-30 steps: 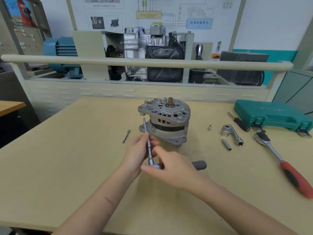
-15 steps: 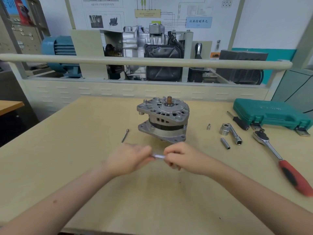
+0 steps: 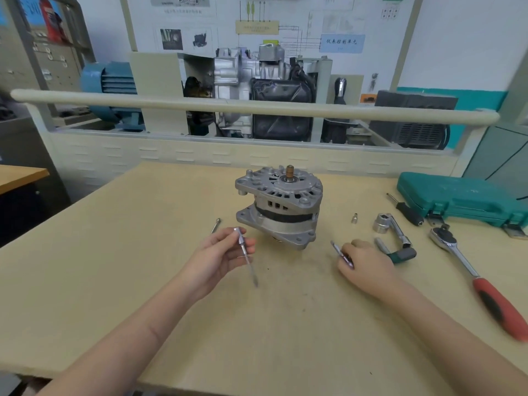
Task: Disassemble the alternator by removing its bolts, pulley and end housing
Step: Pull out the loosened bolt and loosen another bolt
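The grey alternator [image 3: 281,207] stands upright on the wooden table [image 3: 114,281], its copper-coloured shaft end [image 3: 290,170] pointing up. Just left of it, my left hand [image 3: 223,255] pinches a long thin bolt [image 3: 251,267] with a slim socket on its upper end; the bolt's tip points down toward me. To the alternator's right, my right hand [image 3: 365,261] grips a small wrench [image 3: 341,252] low over the table. Its silver end sticks out to the left and its dark handle [image 3: 404,255] to the right. A second loose bolt [image 3: 216,225] lies on the table behind my left hand.
Right of the alternator lie a small socket [image 3: 355,218], a large socket on a bent bar [image 3: 381,223], a slim socket [image 3: 381,245], a black driver [image 3: 408,212] and a red-handled ratchet [image 3: 468,270]. A green tool case [image 3: 457,198] sits at the far right. A railed training stand [image 3: 257,107] runs behind the table.
My hands were together in front of the alternator and have come apart. The left hand kept the bolt with its socket; the right hand carried the wrench right, toward the loose tools.
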Demonstrator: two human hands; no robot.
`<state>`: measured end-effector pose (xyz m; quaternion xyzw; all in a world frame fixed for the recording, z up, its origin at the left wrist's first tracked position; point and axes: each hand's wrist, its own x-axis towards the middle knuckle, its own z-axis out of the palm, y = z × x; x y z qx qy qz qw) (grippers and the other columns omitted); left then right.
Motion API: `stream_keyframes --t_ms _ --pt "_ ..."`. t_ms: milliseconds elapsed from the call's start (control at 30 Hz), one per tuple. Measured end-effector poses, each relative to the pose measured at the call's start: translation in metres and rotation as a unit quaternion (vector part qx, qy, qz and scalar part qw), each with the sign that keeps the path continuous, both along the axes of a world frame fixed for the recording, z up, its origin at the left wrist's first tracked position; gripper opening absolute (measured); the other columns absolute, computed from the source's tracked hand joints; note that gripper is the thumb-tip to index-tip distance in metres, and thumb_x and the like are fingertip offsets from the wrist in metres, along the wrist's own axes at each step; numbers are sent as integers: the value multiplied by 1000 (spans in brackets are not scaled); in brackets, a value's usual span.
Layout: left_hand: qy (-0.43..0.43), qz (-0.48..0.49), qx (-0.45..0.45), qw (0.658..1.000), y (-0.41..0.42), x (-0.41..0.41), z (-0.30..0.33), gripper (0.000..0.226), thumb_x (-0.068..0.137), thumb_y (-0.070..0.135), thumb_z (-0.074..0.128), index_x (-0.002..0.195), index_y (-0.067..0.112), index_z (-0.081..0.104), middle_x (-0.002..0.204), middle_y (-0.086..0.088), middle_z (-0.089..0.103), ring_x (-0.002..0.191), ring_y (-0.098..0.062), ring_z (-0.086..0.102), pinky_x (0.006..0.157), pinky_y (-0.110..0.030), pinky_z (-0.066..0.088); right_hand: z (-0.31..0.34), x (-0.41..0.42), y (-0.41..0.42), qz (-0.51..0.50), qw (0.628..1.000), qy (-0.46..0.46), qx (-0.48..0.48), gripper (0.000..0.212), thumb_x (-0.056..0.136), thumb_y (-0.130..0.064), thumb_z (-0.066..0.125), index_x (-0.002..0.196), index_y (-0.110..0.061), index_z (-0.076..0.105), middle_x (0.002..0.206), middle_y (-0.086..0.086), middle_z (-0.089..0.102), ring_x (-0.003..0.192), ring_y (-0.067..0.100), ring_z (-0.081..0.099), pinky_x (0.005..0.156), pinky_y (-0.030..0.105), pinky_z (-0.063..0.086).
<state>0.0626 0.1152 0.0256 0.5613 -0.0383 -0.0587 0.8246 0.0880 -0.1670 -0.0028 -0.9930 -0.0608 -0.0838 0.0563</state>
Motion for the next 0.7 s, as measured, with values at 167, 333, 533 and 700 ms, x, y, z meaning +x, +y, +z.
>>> stream_keyframes --t_ms 167,333,533,700 --pt "10 -3 -22 1000 -16 3 -3 16 95 11 41 86 5 53 81 -10 73 72 -17 70 58 -26 56 -1 6 6 -18 994 -34 -104 33 96 -33 35 110 -14 58 106 3 53 103 20 49 80 29 35" --pt "-7 -15 22 1000 -29 0 -10 12 96 10 41 88 5 48 82 -8 73 73 -15 70 62 -24 56 13 -23 51 146 972 -35 181 24 96 -33 40 87 -25 60 85 0 59 82 17 54 72 30 36" --pt "-140 17 249 958 -33 -5 -14 8 94 13 47 87 14 49 78 0 66 73 -9 61 71 -22 48 19 -35 92 216 953 38 208 12 97 -26 39 87 -28 45 65 -14 47 62 6 47 51 18 31" --pt "-350 -57 645 677 -15 -4 -9 23 96 29 43 102 9 53 94 -4 57 89 -21 52 75 -30 40 22 -35 86 250 965 34 75 15 99 -29 31 88 -23 39 82 -6 43 79 17 47 64 32 31"
